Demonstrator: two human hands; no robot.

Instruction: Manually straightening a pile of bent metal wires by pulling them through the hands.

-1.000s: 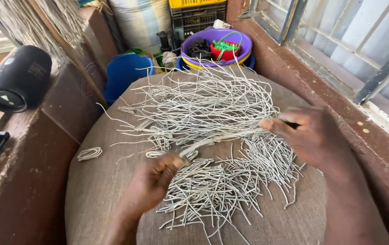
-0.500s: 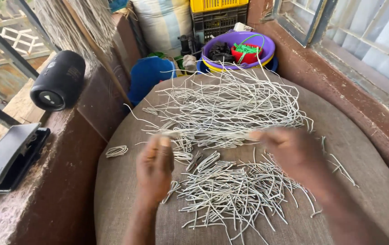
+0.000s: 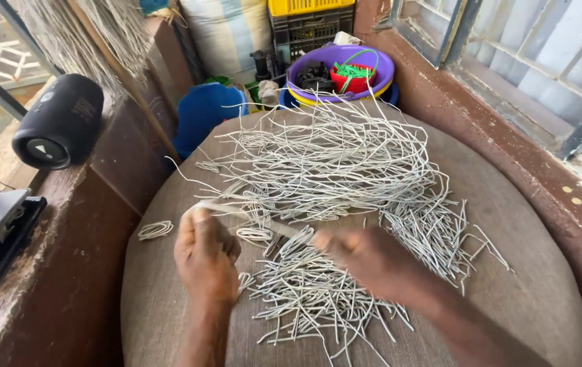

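The left hand [image 3: 204, 255] pinches a pale strand [image 3: 250, 216]; the right hand [image 3: 366, 261], at its 3 o'clock, blurred, grips the strand's other end above cut pieces [image 3: 311, 299].

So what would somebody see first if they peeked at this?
Probably the big tangle of pale grey strands spread over the round brown cushion. In front, the left hand and the blurred right hand pull a bundle of strands taut between them. Behind, a purple bowl adds bright colour.
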